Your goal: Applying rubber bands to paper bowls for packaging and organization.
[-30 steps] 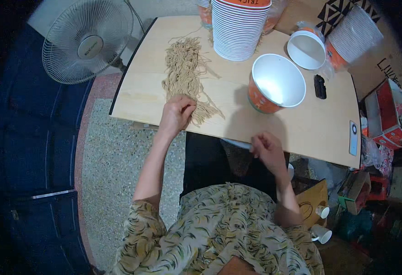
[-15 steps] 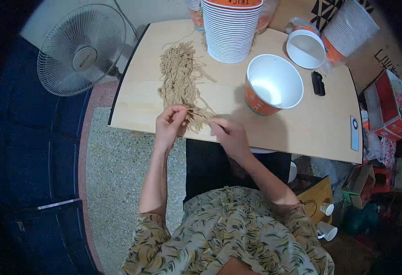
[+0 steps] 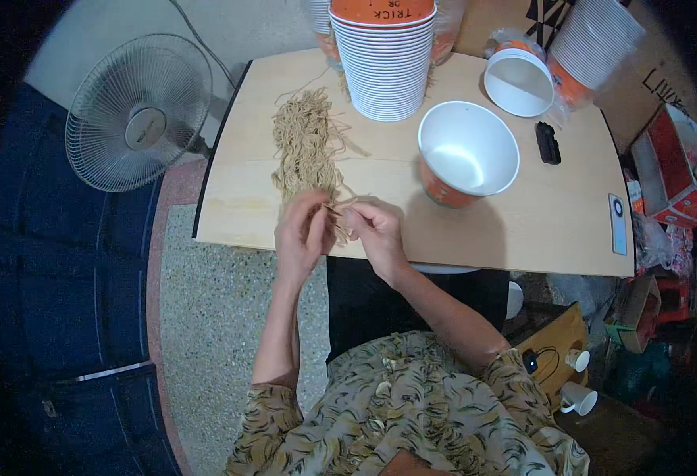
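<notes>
A long heap of tan string [image 3: 305, 143] lies in loose curls on the table, stretching toward the near edge. Over its near end, my left hand [image 3: 299, 230] is closed with thumb and fingers pinching strands of the string; its fingers are a little blurred. Close beside it, my right hand [image 3: 376, 236] pinches the string between thumb and index finger. Only a short gap with a few strands separates the two sets of fingertips. To the right stands an open paper tub [image 3: 442, 190], orange outside and white inside, with nothing visible in it.
A tall stack of paper tubs [image 3: 387, 75] stands behind the heap. Farther right are a tipped white tub [image 3: 519, 83], a bagged stack [image 3: 594, 51], a small black object [image 3: 548, 143] and a light blue flat device [image 3: 618, 224]. A fan [image 3: 144, 127] stands left of the table [image 3: 237, 190].
My right hand has moved left, closer to my left hand. The left hand has shifted slightly at the string's near end. The whole view has tilted a little, lowering the table in it.
</notes>
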`<action>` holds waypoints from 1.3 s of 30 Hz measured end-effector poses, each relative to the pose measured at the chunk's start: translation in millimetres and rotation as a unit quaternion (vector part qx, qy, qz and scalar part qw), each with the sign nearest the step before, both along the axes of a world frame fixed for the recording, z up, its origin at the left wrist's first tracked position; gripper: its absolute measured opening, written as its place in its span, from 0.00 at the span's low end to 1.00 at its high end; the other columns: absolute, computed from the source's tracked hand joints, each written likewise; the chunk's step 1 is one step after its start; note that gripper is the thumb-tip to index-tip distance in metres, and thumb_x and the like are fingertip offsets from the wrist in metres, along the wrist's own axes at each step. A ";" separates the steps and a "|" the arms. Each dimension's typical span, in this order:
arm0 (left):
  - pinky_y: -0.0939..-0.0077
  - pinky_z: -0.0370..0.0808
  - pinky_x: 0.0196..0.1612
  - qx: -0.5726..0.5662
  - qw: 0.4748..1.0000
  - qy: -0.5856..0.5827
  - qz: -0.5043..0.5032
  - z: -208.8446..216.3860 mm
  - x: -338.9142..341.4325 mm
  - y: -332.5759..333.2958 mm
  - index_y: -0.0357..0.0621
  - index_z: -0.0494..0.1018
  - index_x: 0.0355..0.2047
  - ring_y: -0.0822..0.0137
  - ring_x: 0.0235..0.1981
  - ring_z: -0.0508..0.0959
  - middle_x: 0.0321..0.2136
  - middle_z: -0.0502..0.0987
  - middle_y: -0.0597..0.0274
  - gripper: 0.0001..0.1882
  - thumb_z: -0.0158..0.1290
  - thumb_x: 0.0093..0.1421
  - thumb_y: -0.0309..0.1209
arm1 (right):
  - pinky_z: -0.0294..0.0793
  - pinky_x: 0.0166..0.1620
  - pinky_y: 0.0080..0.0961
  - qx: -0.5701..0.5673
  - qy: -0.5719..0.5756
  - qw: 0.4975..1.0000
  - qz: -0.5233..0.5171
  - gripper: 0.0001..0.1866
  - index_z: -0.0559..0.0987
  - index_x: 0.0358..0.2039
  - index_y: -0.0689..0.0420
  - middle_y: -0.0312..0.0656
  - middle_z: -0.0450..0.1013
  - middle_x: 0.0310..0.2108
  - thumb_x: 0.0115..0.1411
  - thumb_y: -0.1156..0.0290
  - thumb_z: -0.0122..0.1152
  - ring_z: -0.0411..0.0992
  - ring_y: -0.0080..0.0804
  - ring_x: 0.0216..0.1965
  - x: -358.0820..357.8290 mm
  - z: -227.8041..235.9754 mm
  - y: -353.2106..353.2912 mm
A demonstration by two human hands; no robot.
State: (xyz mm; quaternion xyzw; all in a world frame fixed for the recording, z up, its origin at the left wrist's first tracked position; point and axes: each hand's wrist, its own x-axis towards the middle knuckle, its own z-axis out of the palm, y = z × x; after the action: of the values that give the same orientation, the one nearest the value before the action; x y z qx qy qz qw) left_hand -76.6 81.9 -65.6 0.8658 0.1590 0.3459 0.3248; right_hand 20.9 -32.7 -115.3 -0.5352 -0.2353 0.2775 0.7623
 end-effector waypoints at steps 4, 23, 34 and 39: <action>0.47 0.49 0.65 0.258 0.943 0.208 0.028 -16.1 6.2 24.3 0.53 0.69 0.60 0.51 0.66 0.60 0.63 0.66 0.56 0.20 0.44 0.69 0.38 | 0.70 0.37 0.17 0.020 -0.029 0.996 0.082 0.09 0.81 0.37 0.64 0.34 0.76 0.29 0.66 0.74 0.55 0.70 0.18 0.31 -0.6 28.6 -27.9; 0.51 0.61 0.62 0.126 0.986 0.105 0.025 -32.7 22.6 41.5 0.47 0.75 0.52 0.47 0.60 0.69 0.52 0.77 0.55 0.16 0.52 0.64 0.31 | 0.74 0.37 0.22 -0.301 -0.114 0.940 -0.116 0.06 0.81 0.37 0.65 0.42 0.78 0.33 0.60 0.77 0.60 0.75 0.29 0.30 37.5 81.0 -296.6; 0.53 0.73 0.51 0.115 0.949 0.271 0.115 -25.9 125.5 126.5 0.47 0.59 0.65 0.39 0.48 0.74 0.49 0.73 0.34 0.42 0.61 0.53 0.48 | 0.71 0.46 0.40 -0.260 -0.459 0.847 -0.065 0.16 0.75 0.42 0.61 0.49 0.70 0.37 0.54 0.71 0.65 0.70 0.49 0.43 37.7 10.4 -83.5; 0.53 0.73 0.50 0.151 0.960 0.196 0.130 -55.1 126.4 145.5 0.47 0.66 0.60 0.41 0.47 0.75 0.47 0.74 0.39 0.35 0.60 0.54 0.46 | 0.71 0.42 0.38 -0.244 -0.475 0.842 -0.073 0.07 0.77 0.32 0.61 0.46 0.70 0.34 0.54 0.73 0.64 0.70 0.46 0.40 45.4 0.0 -44.6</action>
State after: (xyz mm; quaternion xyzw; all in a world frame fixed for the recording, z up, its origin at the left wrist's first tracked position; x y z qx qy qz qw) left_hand 49.8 227.4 -120.7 0.9275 0.2765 0.2284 0.1051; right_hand 66.3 -77.3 -115.3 -0.7861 -0.4538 -0.0187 0.4193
